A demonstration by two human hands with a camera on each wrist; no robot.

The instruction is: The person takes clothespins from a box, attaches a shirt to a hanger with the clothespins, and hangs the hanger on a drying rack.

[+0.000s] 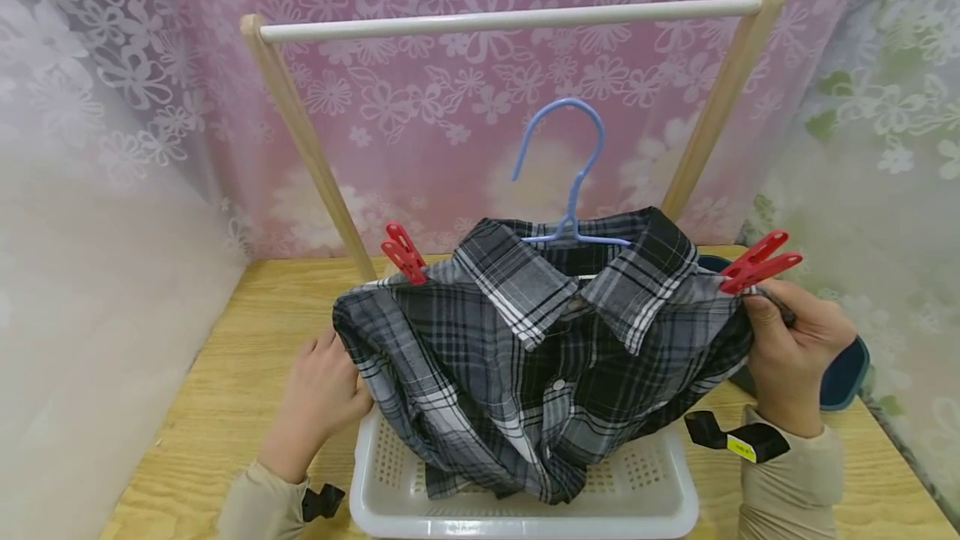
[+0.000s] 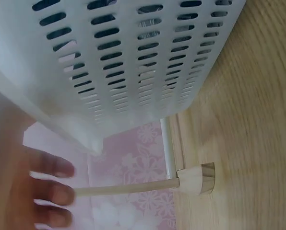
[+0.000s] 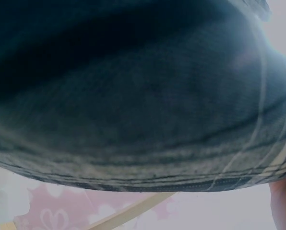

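Nearest the viewer, a white basket point(image 1: 660, 498) stands on the wooden table point(image 1: 225, 407); a plaid shirt point(image 1: 525, 357) is raised just above it, its lower folds hanging into the basket. The shirt is already mounted on a blue hanger point(image 1: 570, 173), whose hook rises free behind the collar. The left hand point(image 1: 322, 394) presses against the shirt's left shoulder with fingers fairly straight; in the left wrist view the fingertips point(image 2: 61, 194) lie side by side, curled round nothing, beside the basket's slotted wall. The right hand point(image 1: 791, 348) has thumb and fingers curled round the shirt's right shoulder edge, just under a red clothespin point(image 1: 757, 263) clipped there; the right wrist view is filled with blurred cloth. A second red peg point(image 1: 403, 254) sits on the left shoulder. A dark blue tub point(image 1: 847, 373) lies partly hidden behind the right hand. Farthest back stands the wooden rack, its white rail point(image 1: 510, 20) bare above the hook, before a floral curtain point(image 1: 450, 107).

Judged step: shirt hung and pegged, being lifted from the basket. The next move calls for raising the whole garment level until the hook clears the rail, then lowering it on.
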